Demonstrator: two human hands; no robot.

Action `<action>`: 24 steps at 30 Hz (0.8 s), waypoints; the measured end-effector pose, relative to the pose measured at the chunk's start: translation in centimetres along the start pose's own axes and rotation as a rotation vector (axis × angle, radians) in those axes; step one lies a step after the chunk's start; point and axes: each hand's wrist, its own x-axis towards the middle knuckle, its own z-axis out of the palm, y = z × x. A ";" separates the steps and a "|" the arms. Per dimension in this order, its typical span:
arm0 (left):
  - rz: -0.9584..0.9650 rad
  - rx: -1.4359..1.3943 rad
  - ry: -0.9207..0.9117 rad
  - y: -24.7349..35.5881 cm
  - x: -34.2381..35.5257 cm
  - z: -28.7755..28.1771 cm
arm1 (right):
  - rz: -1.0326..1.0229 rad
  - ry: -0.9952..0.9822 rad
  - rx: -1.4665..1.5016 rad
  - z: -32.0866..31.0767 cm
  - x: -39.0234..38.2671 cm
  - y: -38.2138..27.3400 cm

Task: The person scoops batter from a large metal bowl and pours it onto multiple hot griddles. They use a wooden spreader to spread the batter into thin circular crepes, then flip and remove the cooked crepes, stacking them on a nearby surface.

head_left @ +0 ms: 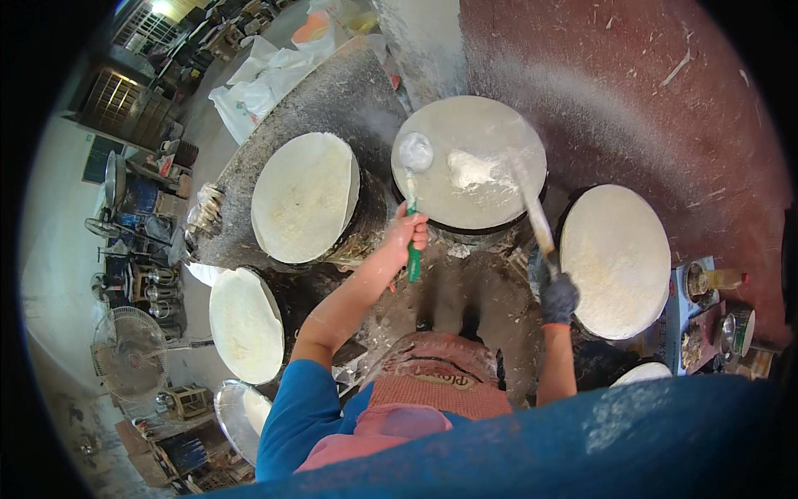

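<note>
My bare left hand (406, 230) is closed round the green handle of a ladle (416, 153). The ladle's white-coated round head is over the left part of the middle round griddle (453, 125). My right hand (559, 299), in a dark glove, grips a long pale-handled spreader (536, 214). Motion smears its far end, which reaches the right side of the same griddle. Between the two tools, a patch of thick white batter (470, 170) sits on the griddle. A thin pale layer covers part of the surface round it.
Round griddles with pale thin sheets stand at left (304, 198), lower left (245, 326) and right (615, 262). White plastic bags (270, 79) lie beyond the curved ledge. A bottle (723, 279) stands far right. At far left is a standing fan (130, 353).
</note>
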 end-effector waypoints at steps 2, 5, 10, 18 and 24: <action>0.007 0.092 0.119 -1.4 0.3 2.6 | -0.182 -0.015 -0.009 0.2 -2.3 -1.4; -0.135 0.031 -0.058 -1.7 -1.2 4.5 | -0.354 0.033 0.200 0.1 -5.3 -3.1; -0.034 0.054 -0.072 -2.0 -11.7 -4.0 | -0.287 0.339 0.340 -1.2 -8.4 -4.3; -0.438 -0.433 -0.587 -3.3 -11.9 -8.1 | -0.103 0.253 0.102 -1.9 -8.9 -6.2; -0.322 -0.641 -0.616 -7.3 -18.8 -11.4 | -0.055 0.005 -0.022 -2.1 -6.3 -2.5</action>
